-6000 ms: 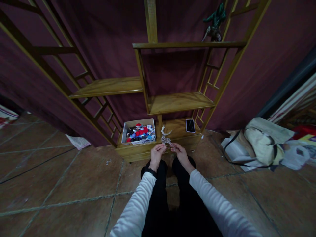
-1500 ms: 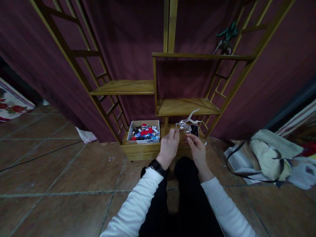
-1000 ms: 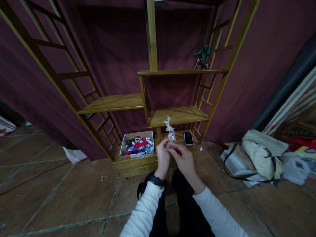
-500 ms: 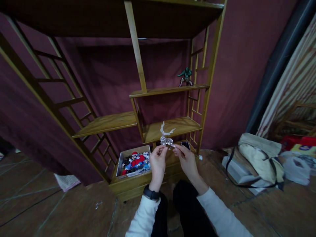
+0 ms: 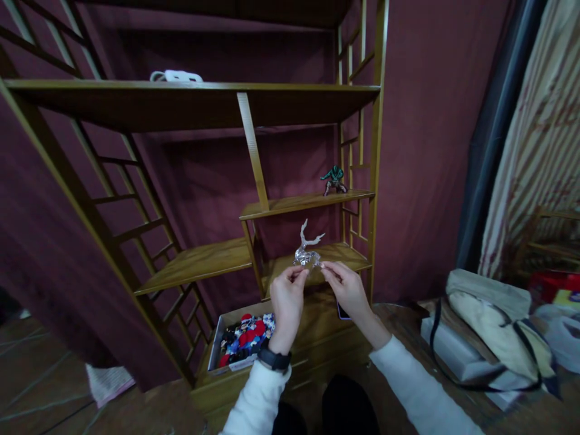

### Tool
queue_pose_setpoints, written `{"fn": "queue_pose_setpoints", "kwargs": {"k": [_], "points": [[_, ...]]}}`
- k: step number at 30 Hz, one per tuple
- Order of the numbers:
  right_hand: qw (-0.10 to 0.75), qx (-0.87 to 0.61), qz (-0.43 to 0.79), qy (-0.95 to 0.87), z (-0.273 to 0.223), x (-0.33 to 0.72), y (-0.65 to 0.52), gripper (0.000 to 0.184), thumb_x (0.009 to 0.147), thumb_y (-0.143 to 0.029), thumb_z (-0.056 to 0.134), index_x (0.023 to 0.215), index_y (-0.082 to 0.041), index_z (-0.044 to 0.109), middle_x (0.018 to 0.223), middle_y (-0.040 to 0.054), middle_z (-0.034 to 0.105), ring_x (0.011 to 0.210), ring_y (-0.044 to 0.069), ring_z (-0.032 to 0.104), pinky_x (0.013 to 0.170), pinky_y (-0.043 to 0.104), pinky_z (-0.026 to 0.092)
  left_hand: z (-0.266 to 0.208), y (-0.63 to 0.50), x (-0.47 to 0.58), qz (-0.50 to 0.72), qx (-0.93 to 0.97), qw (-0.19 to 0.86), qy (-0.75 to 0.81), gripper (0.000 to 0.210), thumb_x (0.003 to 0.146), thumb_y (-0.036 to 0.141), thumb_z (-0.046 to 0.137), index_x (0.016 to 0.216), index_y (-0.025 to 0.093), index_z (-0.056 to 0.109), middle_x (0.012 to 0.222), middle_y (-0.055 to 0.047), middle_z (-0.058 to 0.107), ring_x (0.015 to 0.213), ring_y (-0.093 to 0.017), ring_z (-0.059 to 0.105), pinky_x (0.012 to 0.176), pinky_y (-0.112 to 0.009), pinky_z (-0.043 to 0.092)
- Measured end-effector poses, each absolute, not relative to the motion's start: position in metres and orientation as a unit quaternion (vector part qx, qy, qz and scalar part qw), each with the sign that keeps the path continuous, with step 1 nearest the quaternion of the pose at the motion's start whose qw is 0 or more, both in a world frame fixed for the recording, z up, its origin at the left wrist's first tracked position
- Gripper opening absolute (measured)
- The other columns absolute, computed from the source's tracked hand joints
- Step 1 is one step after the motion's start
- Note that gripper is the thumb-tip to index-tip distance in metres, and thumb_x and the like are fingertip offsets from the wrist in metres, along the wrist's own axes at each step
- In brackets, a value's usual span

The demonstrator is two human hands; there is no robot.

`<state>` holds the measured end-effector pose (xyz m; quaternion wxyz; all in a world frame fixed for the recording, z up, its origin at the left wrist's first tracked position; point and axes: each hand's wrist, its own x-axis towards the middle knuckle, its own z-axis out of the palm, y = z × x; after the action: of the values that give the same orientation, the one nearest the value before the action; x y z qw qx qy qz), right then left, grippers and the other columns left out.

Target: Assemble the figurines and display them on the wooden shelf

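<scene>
A clear, glassy deer figurine [image 5: 308, 257] with tall branching antlers is held upright between my two hands. My left hand [image 5: 288, 296], with a dark watch on its wrist, pinches the figurine low on its left side. At its right end, the fingertips of my right hand [image 5: 347, 289] are closed on its lower part. Fingers cover the figurine's legs. Behind it lies the low right shelf board [image 5: 347, 257] of a wooden display rack. On the board above stands a green and brown action figure [image 5: 334, 180].
A box [image 5: 212, 353] of small colourful figures sits on the rack's base, left of my hands. The left shelf board [image 5: 199, 263] juts out nearby. A white power strip [image 5: 176, 76] lies on the upper shelf. To the right, a beige bag [image 5: 489, 308] rests near the floor.
My view has tilted up, so the upper shelf with the white power strip now shows. Both hands keep hold of the deer figurine, now raised a little against the rack.
</scene>
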<state>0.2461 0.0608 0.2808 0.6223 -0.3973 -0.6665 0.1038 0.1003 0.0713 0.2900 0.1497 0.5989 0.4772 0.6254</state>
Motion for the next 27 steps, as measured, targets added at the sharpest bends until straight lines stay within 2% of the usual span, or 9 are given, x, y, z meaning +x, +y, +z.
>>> {"fn": "queue_pose_setpoints", "kwargs": {"k": [9,14,22,27], "points": [[0.652,-0.39,0.025,-0.65,0.37,0.277,0.092,0.024,0.082,-0.033,0.051,0.096,-0.021,0.067,0.085,0.0033,0.062,0.07,0.014,0.058,0.068,0.026,0.045,0.394,0.102,0.127,0.592,0.659,0.059,0.46,0.019,0.069,0.034,0.066,0.08,0.019,0.07,0.075,-0.005,0.069,0.064,-0.016,0.061,0.061,-0.025,0.044],[0.659,-0.381,0.01,-0.649,0.412,0.292,0.118,0.025,0.079,-0.034,0.054,0.094,-0.019,0.068,0.084,0.0036,0.064,0.068,0.014,0.058,0.068,0.027,0.046,0.441,0.124,0.138,0.594,0.673,0.078,0.433,0.022,0.067,0.032,0.067,0.081,0.016,0.07,0.073,-0.006,0.069,0.067,-0.016,0.062,0.065,-0.025,0.046],[0.621,-0.41,0.02,-0.668,0.458,0.286,0.175,0.022,0.078,-0.028,0.056,0.093,-0.019,0.068,0.086,0.0032,0.068,0.071,0.015,0.061,0.07,0.028,0.049,0.481,0.182,0.129,0.58,0.669,0.077,0.458,0.024,0.066,0.032,0.068,0.081,0.013,0.068,0.068,-0.005,0.067,0.061,-0.014,0.061,0.06,-0.023,0.046],[0.582,-0.458,0.038,-0.671,0.475,0.276,0.21,0.021,0.077,-0.027,0.058,0.093,-0.019,0.068,0.081,0.0029,0.07,0.071,0.016,0.063,0.071,0.027,0.049,0.495,0.212,0.121,0.548,0.668,0.029,0.503,0.02,0.067,0.029,0.068,0.081,0.016,0.068,0.074,-0.005,0.068,0.07,-0.014,0.062,0.066,-0.023,0.045]]}}
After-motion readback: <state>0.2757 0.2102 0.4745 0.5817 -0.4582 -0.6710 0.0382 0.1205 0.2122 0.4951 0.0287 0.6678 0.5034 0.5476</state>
